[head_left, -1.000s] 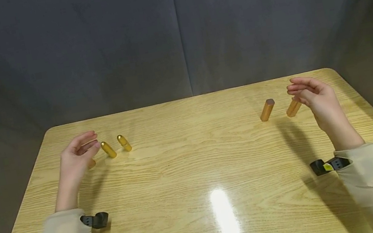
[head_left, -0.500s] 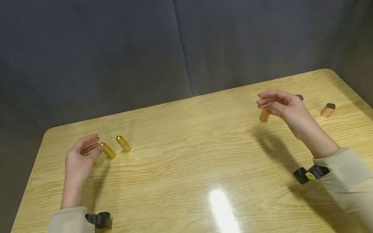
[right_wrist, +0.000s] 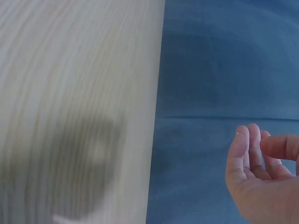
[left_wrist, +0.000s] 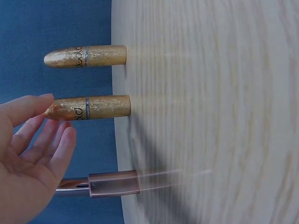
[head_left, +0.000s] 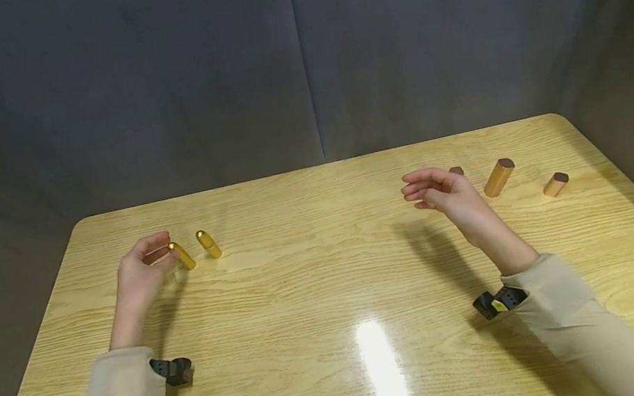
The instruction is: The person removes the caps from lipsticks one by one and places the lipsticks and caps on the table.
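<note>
In the head view my left hand (head_left: 141,268) is at the left, its thumb and fingers loosely curved around the tip of an upright gold lipstick (head_left: 187,260). The left wrist view shows the thumb overlapping that tip, with the other fingers spread apart from the thumb. A second gold lipstick (left_wrist: 93,56) stands beside it, and a rose-gold lipstick tube (left_wrist: 114,183) is partly behind the hand. My right hand (head_left: 451,199) hovers over the table with fingers loosely curved, holding nothing. Just right of it stand copper-coloured faceted tubes (head_left: 498,178), one mostly hidden behind the hand.
A shorter copper-coloured tube (head_left: 555,184) stands farther right on the wood-grain table (head_left: 303,264). Dark curtains (head_left: 207,83) enclose the table at the back and sides. Bright glare (head_left: 383,370) lies near the front middle.
My right hand has moved left past the copper-coloured tubes, uncovering two of them. My left hand has shifted slightly right, up to the gold lipstick's tip. The tubes and lipsticks stay in place.
</note>
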`<state>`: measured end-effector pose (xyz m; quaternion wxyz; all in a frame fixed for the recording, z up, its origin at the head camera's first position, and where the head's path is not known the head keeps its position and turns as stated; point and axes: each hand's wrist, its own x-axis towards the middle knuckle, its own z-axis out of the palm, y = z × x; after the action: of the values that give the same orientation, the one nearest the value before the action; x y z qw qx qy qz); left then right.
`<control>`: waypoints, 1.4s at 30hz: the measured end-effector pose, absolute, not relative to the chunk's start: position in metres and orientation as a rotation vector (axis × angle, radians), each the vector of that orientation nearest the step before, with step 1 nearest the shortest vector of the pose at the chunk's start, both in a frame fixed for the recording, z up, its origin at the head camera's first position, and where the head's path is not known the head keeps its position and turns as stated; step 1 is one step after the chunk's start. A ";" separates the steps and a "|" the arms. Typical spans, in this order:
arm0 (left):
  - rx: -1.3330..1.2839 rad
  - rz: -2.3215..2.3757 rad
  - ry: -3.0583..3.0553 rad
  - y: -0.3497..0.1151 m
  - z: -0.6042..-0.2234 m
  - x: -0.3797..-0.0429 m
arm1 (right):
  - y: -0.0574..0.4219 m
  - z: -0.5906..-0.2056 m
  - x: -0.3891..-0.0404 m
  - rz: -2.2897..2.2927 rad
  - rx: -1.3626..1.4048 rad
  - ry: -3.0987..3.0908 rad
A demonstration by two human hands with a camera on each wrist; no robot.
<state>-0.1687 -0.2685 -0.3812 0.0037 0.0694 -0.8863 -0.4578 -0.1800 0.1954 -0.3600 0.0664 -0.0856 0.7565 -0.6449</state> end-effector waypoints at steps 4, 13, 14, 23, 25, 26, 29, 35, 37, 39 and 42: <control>0.214 -1.471 -2.773 -0.269 -0.384 -0.169 | 0.189 -0.364 -0.180 -1.911 -0.246 2.285; 0.238 -1.434 -2.798 -0.269 -0.389 -0.168 | 0.179 -0.370 -0.180 -1.895 -0.229 2.268; 0.238 -1.432 -2.799 -0.269 -0.389 -0.169 | 0.177 -0.371 -0.181 -1.893 -0.228 2.265; 0.229 -1.444 -2.793 -0.271 -0.392 -0.168 | 0.163 -0.377 -0.186 -1.893 -0.216 2.237; 0.236 -1.452 -2.780 -0.271 -0.392 -0.168 | 0.161 -0.376 -0.186 -1.888 -0.208 2.238; 0.240 -1.451 -2.774 -0.271 -0.391 -0.168 | 0.160 -0.376 -0.186 -1.885 -0.206 2.241; 0.251 -1.455 -2.746 -0.269 -0.389 -0.167 | 0.158 -0.375 -0.187 -1.877 -0.189 2.246; 0.236 -1.492 -2.671 -0.263 -0.383 -0.167 | 0.153 -0.374 -0.189 -1.862 -0.182 2.273; 0.221 -1.505 -2.656 -0.259 -0.380 -0.167 | 0.151 -0.374 -0.191 -1.867 -0.184 2.276; 0.200 -1.517 -2.650 -0.254 -0.378 -0.167 | 0.148 -0.374 -0.192 -1.872 -0.190 2.277; 0.165 -1.546 -2.642 -0.247 -0.375 -0.167 | 0.143 -0.373 -0.194 -1.875 -0.206 2.278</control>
<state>-0.1671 -0.2470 -0.3755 0.0381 0.0537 -0.8612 -0.5040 -0.1943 0.1434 -0.3731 0.0921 -0.0692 0.7669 -0.6313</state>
